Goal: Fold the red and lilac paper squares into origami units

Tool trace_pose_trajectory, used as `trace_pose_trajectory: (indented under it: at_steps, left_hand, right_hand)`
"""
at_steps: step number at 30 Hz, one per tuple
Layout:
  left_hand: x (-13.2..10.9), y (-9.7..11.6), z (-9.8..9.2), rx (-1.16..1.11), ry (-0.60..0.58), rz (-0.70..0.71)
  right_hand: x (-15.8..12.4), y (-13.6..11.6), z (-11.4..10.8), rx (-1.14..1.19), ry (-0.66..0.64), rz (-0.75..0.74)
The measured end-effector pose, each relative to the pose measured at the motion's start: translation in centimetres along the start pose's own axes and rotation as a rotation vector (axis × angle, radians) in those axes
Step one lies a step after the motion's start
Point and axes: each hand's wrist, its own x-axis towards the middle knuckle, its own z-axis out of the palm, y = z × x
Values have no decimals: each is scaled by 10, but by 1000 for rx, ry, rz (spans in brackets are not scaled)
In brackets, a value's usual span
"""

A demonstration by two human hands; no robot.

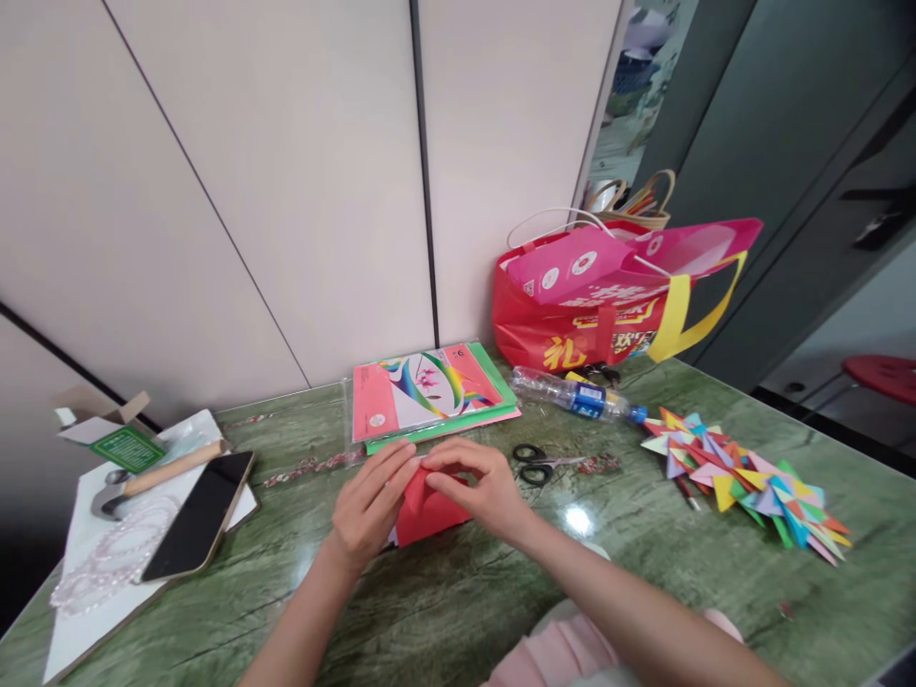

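Both hands meet over a sheet of red paper [429,515] above the green marbled table. My left hand [372,501] is closed on the paper's left side, fingers pressed together near its upper edge. My right hand [479,482] pinches the same paper from the right, thumb and forefinger at a raised fold near the top. Part of the red paper is hidden behind the fingers, and something dark shows under its lower left edge. Just right of my right hand lie black-handled scissors [538,466], and a packet of coloured paper [429,391] lies behind the hands.
A red gift bag [572,305] stands at the back right, with a plastic bottle [579,394] before it. Folded multicoloured paper pieces [744,477] lie at right. On the left, a white board [72,620] holds a phone [200,515], a hammer [172,469], beads [118,553] and a small box [121,444].
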Motion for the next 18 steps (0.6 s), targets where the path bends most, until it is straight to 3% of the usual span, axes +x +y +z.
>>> trace_pose_trajectory:
  at_steps: [6,13,18]
  left_hand:
    - [1,1,-3,57,-54,51]
    - [3,4,1,95,-36,62]
    - [0,2,3,109,-72,88]
  right_hand:
    - [-2,-2,1,-105,21,-70]
    - [-4,-2,2,-206,64,-174]
    - [-6,0,2,-212,75,-122]
